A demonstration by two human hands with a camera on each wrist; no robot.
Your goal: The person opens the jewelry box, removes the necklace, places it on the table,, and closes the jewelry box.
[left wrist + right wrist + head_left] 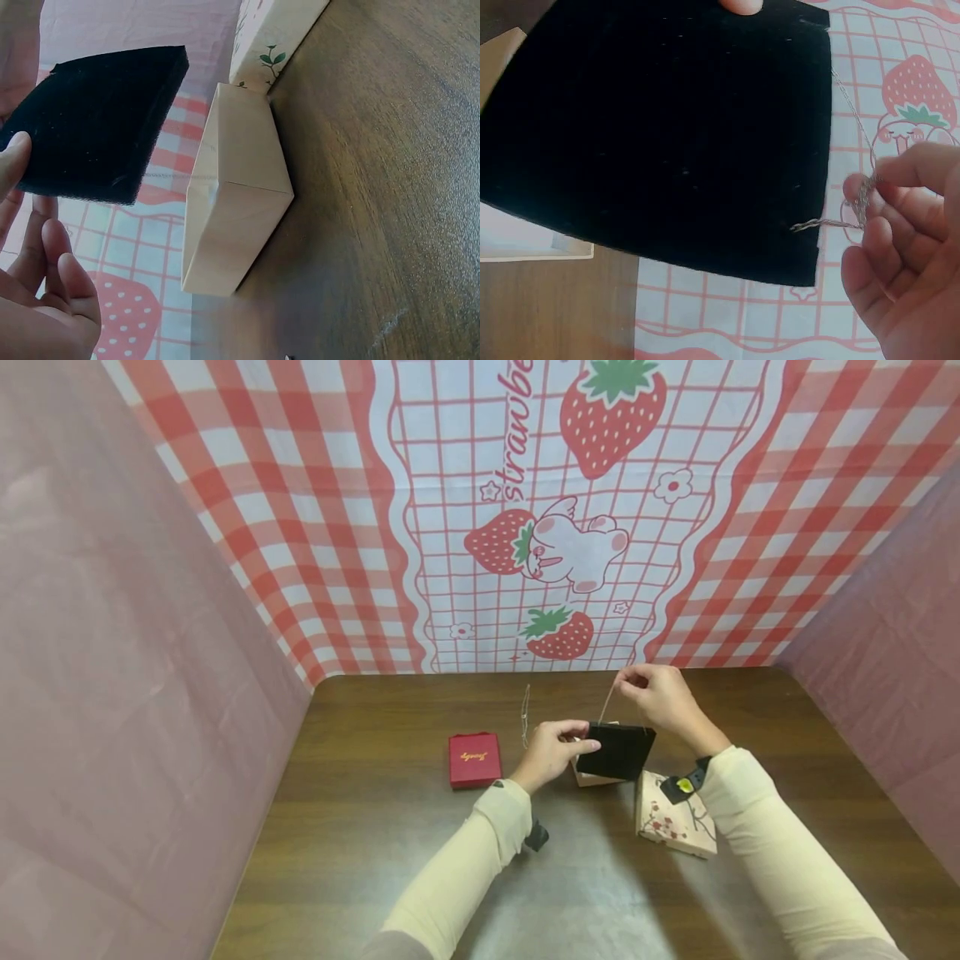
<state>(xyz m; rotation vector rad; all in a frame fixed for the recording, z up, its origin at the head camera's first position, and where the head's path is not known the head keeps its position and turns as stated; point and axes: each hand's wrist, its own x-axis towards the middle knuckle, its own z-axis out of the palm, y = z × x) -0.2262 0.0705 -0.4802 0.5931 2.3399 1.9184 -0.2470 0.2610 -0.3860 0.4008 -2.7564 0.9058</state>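
Observation:
A thin black pad (618,752) with a velvety surface is tilted up over an open beige box (259,150). My left hand (551,753) grips the pad at its left side, thumb on the face and the other fingers behind. Up at the far edge of the pad, my right hand (660,697) pinches a fine silver chain (864,196) between thumb and fingertips. Two strands run from the pinch to the pad, near notches in its edge. Part of the chain is bunched and hidden by the fingertips. In the left wrist view a thin strand hangs below the pad, in front of the box.
A floral box lid (667,827) lies to the right of the beige box, below my right wrist. Left of my left hand sits a red box (475,762) with gold lettering. Another necklace (525,718) is stretched out on the wooden table (360,810). A strawberry-print cloth (450,468) hangs behind.

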